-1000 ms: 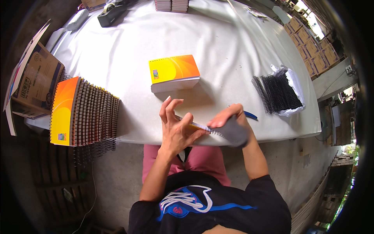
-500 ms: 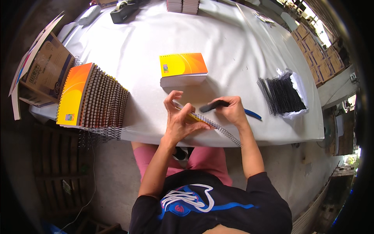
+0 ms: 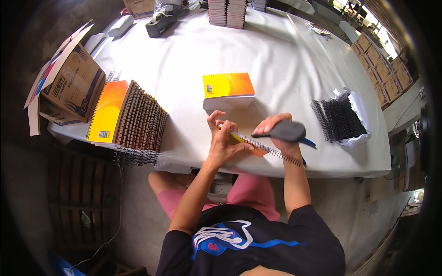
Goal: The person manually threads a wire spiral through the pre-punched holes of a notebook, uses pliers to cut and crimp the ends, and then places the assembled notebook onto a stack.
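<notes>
My left hand (image 3: 223, 141) pinches a small yellow-and-orange notebook (image 3: 258, 153) on edge near the table's front. A dark spiral coil (image 3: 287, 158) runs along its bound edge, and the loose end sticks out toward my right wrist. My right hand (image 3: 275, 130) is closed on a flat, rounded black pad (image 3: 292, 131), raised just above the coil. What the pad is I cannot tell. Behind my right hand lies a blue-handled tool (image 3: 309, 143), partly hidden. Beyond my hands sits a stack of loose notebooks (image 3: 229, 86) with a yellow-and-orange cover on top.
Bound notebooks (image 3: 138, 117) stand in a row at the left, beside an open cardboard box (image 3: 73, 85). Black coils (image 3: 338, 117) lie in white wrapping at the right. A tape dispenser (image 3: 160, 25) and more notebooks (image 3: 227, 13) are at the back of the white-covered table (image 3: 179, 60).
My right hand has turned the black pad so its broad face shows, and it now points right instead of left. My left hand keeps its grip on the notebook. The whole view has shifted slightly.
</notes>
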### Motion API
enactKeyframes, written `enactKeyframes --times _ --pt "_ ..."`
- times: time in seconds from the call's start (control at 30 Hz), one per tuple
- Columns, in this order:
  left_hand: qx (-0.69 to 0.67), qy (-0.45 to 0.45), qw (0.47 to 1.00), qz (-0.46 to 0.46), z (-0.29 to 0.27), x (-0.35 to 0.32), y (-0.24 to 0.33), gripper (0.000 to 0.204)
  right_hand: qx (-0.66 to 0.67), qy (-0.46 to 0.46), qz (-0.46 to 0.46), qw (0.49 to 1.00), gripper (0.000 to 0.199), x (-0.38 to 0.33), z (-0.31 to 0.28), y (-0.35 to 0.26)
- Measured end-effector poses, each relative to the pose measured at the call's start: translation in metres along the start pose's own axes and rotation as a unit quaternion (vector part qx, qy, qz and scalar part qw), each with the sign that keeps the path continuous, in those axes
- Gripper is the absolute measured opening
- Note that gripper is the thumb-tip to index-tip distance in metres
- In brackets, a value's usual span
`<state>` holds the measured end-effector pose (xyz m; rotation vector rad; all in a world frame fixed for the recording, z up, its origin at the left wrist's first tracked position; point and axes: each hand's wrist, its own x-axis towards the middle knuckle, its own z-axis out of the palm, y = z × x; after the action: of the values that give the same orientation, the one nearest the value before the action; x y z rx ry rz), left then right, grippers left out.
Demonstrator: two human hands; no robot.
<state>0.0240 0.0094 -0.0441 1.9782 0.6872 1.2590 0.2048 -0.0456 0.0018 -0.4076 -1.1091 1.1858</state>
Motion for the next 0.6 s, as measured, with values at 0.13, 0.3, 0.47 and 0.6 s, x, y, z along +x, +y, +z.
enactKeyframes --times 0.13,0.3,0.47,0.6 --pt "-0.020 -0.021 1.000 0.000 -0.001 0.001 0.000 0.067 -0.418 0.094 0.172 0.887 0.012 0.002 0.003 0.001" --pt "-0.060 0.005 0.998 0.006 0.000 0.007 -0.007 0.085 -0.456 0.120 0.165 0.866 0.014 0.006 0.011 0.010" --pt "-0.125 0.005 0.990 -0.064 0.002 0.001 -0.018 0.096 -0.333 0.043 0.107 0.936 0.018 0.004 0.019 0.011" --pt "-0.081 -0.019 0.996 -0.036 0.003 0.002 -0.019 0.098 -0.235 0.144 0.097 0.956 0.019 0.004 0.018 0.007"
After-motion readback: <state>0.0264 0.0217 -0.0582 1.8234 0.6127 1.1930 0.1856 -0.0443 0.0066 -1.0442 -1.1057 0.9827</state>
